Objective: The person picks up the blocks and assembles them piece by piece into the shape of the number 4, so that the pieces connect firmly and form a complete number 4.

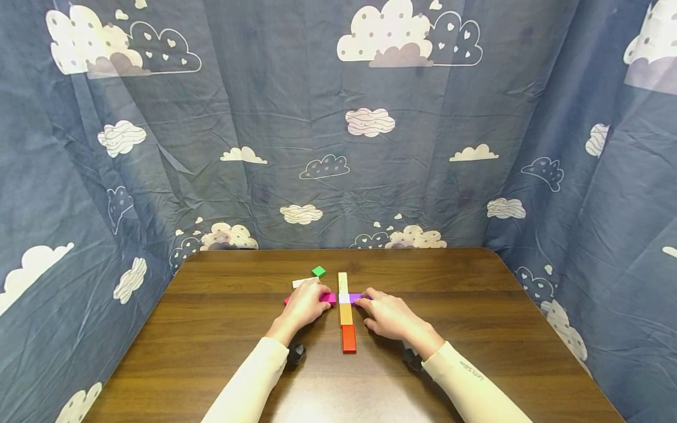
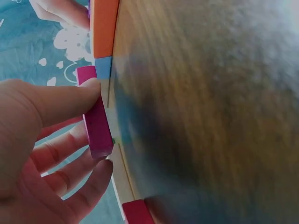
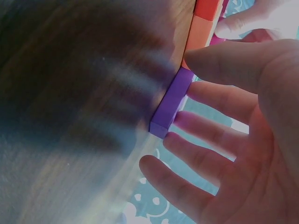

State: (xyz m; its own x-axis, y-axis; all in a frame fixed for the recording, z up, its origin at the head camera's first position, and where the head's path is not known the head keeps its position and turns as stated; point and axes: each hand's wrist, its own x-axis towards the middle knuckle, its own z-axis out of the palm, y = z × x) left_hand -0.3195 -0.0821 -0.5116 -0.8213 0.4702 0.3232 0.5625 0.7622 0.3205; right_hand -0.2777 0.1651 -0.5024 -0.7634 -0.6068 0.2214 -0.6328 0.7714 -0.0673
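Observation:
A magenta block (image 2: 98, 123) is pinched by my left hand (image 1: 303, 302), its thumb on the near face and fingers behind. In the head view the magenta block (image 1: 329, 298) lies just left of a column of blocks. That column runs from a cream block (image 1: 342, 282) through a whitish block (image 1: 344, 298) and an orange block (image 1: 346, 315) to a red block (image 1: 349, 339). To its right lies a purple block (image 3: 172, 102). My right hand (image 1: 391, 316) touches the purple block with spread, nearly straight fingers; its thumb is near the orange block (image 3: 198, 35).
Beyond my left hand are a white block (image 1: 304, 282) and a small green block (image 1: 318, 271). A pinkish-red block (image 1: 287, 300) shows partly left of that hand. The brown wooden table (image 1: 222, 352) ends at a blue cloud-patterned curtain (image 1: 264, 117).

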